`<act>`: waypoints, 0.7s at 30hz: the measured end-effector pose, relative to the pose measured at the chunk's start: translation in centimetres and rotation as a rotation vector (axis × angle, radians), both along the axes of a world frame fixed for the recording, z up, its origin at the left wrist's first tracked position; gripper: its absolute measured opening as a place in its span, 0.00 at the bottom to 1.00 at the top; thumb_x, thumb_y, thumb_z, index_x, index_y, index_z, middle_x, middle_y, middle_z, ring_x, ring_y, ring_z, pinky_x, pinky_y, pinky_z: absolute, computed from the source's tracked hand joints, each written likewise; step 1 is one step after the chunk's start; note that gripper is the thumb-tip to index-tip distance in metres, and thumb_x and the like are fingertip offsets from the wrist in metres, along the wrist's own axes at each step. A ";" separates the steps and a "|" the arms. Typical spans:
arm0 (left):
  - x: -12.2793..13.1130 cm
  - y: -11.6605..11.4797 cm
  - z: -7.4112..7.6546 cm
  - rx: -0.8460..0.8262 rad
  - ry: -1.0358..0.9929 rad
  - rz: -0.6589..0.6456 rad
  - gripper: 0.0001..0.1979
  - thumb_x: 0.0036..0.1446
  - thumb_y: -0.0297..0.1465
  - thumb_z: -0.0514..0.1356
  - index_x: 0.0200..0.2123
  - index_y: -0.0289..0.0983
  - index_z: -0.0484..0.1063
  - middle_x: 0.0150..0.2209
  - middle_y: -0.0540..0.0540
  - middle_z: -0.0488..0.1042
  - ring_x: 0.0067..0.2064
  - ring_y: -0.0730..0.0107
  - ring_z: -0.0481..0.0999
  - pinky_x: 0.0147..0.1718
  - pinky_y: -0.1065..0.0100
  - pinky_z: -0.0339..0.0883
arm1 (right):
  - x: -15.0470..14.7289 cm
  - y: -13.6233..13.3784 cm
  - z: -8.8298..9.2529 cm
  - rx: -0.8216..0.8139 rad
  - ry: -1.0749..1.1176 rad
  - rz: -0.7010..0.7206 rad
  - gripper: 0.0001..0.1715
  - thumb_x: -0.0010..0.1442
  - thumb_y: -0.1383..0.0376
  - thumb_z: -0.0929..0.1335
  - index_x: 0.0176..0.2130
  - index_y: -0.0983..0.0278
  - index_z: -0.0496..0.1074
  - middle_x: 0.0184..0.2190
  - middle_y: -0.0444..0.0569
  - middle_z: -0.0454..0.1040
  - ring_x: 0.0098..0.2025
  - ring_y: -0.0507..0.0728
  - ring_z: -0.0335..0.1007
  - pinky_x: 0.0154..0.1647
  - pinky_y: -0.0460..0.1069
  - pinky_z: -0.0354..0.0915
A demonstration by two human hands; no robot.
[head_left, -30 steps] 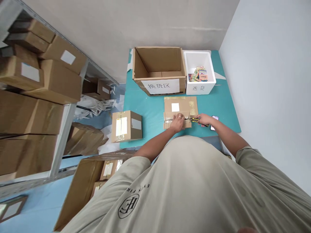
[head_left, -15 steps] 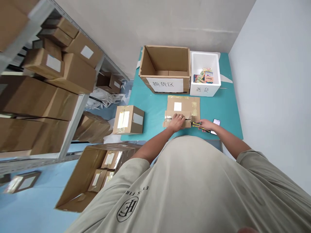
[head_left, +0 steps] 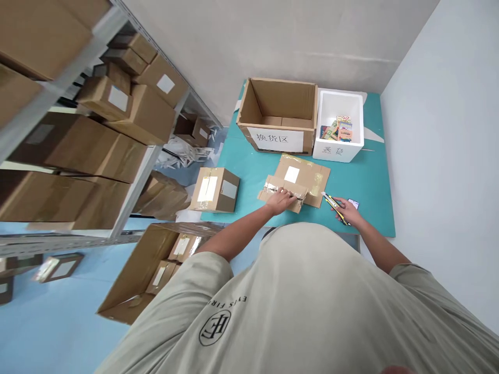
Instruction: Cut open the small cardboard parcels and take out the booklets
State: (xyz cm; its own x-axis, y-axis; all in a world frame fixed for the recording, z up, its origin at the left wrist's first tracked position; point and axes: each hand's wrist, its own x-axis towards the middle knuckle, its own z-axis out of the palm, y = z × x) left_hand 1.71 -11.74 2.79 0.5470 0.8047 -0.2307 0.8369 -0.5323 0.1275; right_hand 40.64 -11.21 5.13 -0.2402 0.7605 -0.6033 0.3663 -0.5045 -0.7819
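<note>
Flattened cardboard box (head_left: 300, 174) sits at 12 o'clock on a teal mat (head_left: 366, 208). Left hand (head_left: 279, 201) rests on it, fingers loosely together on the taped seam. Right hand (head_left: 348, 210) is wrapped round a yellow utility knife (head_left: 333, 205), blade out toward 11, a phone (head_left: 353, 203) just beside it.

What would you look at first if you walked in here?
The bright teal mat stands out first, with an open cardboard box and a white foam box holding colourful packets at its far side. In the middle, the right hand holds a yellow-and-black utility knife, and the left hand rests on flattened cardboard. Brown cartons fill the metal shelving on the left.
</note>
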 end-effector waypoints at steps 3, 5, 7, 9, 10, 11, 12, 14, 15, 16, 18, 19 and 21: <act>-2.8 0.4 0.2 0.013 -0.035 -0.016 0.20 0.71 0.23 0.60 0.57 0.46 0.85 0.51 0.36 0.87 0.58 0.44 0.80 0.72 0.43 0.57 | -0.6 -0.4 -1.0 -0.006 0.016 -0.023 0.34 0.76 0.65 0.73 0.77 0.57 0.73 0.50 0.52 0.91 0.29 0.53 0.81 0.28 0.46 0.79; -4.5 0.5 0.3 0.007 -0.041 -0.023 0.19 0.69 0.23 0.61 0.56 0.46 0.86 0.52 0.36 0.87 0.59 0.44 0.80 0.72 0.43 0.56 | -1.2 -0.7 -1.9 -0.007 0.023 -0.016 0.34 0.76 0.62 0.74 0.77 0.57 0.73 0.50 0.52 0.91 0.29 0.53 0.81 0.28 0.46 0.79; -5.7 0.3 0.3 -0.003 -0.015 -0.024 0.19 0.68 0.23 0.61 0.56 0.44 0.85 0.53 0.34 0.86 0.57 0.44 0.81 0.70 0.43 0.59 | -1.7 -1.0 -3.0 -0.007 0.020 -0.006 0.34 0.77 0.61 0.75 0.77 0.56 0.73 0.51 0.53 0.90 0.30 0.53 0.81 0.29 0.46 0.80; -6.4 0.0 0.3 -0.018 0.009 -0.014 0.19 0.67 0.22 0.61 0.56 0.42 0.84 0.54 0.32 0.85 0.56 0.44 0.82 0.66 0.45 0.62 | -2.1 -1.4 -4.1 -0.011 -0.006 -0.003 0.35 0.77 0.62 0.73 0.78 0.57 0.72 0.54 0.53 0.89 0.31 0.52 0.81 0.30 0.45 0.79; -6.5 -0.2 0.3 -0.026 0.012 -0.007 0.19 0.66 0.22 0.61 0.56 0.41 0.84 0.54 0.32 0.85 0.56 0.43 0.83 0.65 0.46 0.64 | -2.2 -1.5 -4.7 -0.015 -0.030 -0.003 0.35 0.77 0.63 0.73 0.78 0.57 0.71 0.55 0.53 0.89 0.32 0.52 0.81 0.30 0.45 0.78; -6.5 -0.4 0.3 -0.033 0.012 -0.005 0.19 0.66 0.22 0.62 0.55 0.41 0.84 0.54 0.31 0.85 0.56 0.43 0.83 0.64 0.47 0.64 | -2.4 -1.7 -5.3 -0.017 -0.057 0.001 0.36 0.77 0.63 0.73 0.79 0.56 0.71 0.56 0.53 0.89 0.33 0.52 0.82 0.30 0.45 0.78; -6.4 -0.6 0.4 -0.041 0.014 -0.008 0.18 0.65 0.22 0.62 0.55 0.40 0.83 0.55 0.32 0.85 0.57 0.43 0.84 0.63 0.47 0.64 | -2.6 -1.9 -6.0 -0.016 -0.086 0.011 0.36 0.77 0.64 0.72 0.79 0.56 0.70 0.56 0.53 0.88 0.34 0.53 0.82 0.30 0.45 0.77; -6.1 -0.9 0.6 -0.058 0.025 -0.021 0.17 0.64 0.25 0.65 0.55 0.41 0.83 0.56 0.32 0.85 0.58 0.42 0.84 0.65 0.47 0.64 | -3.0 -2.3 -7.2 -0.006 -0.153 0.055 0.37 0.77 0.64 0.71 0.79 0.55 0.70 0.56 0.52 0.88 0.38 0.55 0.84 0.31 0.45 0.78; -5.9 -1.1 0.7 -0.070 0.031 -0.023 0.17 0.63 0.28 0.68 0.55 0.41 0.84 0.57 0.32 0.86 0.59 0.41 0.84 0.65 0.47 0.63 | -3.3 -2.4 -7.8 0.003 -0.193 0.086 0.37 0.76 0.65 0.71 0.79 0.55 0.71 0.55 0.51 0.88 0.39 0.56 0.84 0.33 0.46 0.78; -5.6 -1.3 0.9 -0.088 0.032 -0.017 0.19 0.61 0.31 0.72 0.56 0.41 0.84 0.57 0.32 0.86 0.59 0.40 0.84 0.66 0.47 0.63 | -3.6 -2.6 -8.4 0.019 -0.233 0.119 0.37 0.76 0.65 0.70 0.79 0.56 0.71 0.54 0.52 0.88 0.40 0.58 0.85 0.35 0.48 0.79; -5.1 -1.7 1.3 -0.132 0.017 0.028 0.27 0.55 0.40 0.79 0.57 0.40 0.85 0.55 0.32 0.87 0.60 0.37 0.84 0.67 0.46 0.63 | -4.4 -2.8 -9.7 0.069 -0.296 0.172 0.36 0.76 0.64 0.71 0.78 0.57 0.73 0.51 0.52 0.89 0.41 0.60 0.86 0.41 0.51 0.80; -4.8 -2.1 1.4 -0.152 0.003 0.068 0.30 0.53 0.46 0.81 0.56 0.40 0.86 0.53 0.32 0.88 0.60 0.36 0.84 0.68 0.46 0.63 | -4.9 -2.9 -10.4 0.101 -0.305 0.182 0.35 0.76 0.63 0.72 0.78 0.58 0.74 0.51 0.52 0.89 0.41 0.61 0.86 0.44 0.52 0.81; -4.2 -3.0 1.7 -0.174 -0.029 0.192 0.30 0.55 0.55 0.79 0.52 0.40 0.89 0.49 0.32 0.89 0.58 0.36 0.86 0.68 0.45 0.64 | -6.3 -2.9 -11.8 0.159 -0.273 0.156 0.36 0.75 0.60 0.73 0.77 0.57 0.74 0.52 0.52 0.89 0.43 0.62 0.86 0.49 0.54 0.82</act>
State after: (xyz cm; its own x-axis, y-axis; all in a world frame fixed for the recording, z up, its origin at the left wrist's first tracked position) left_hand -2.47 -14.72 4.44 0.3967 0.8438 -0.3615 0.9150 -0.3323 0.2286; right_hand 34.37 -14.13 -6.68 -0.2066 0.8169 -0.5384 0.6357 -0.3062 -0.7086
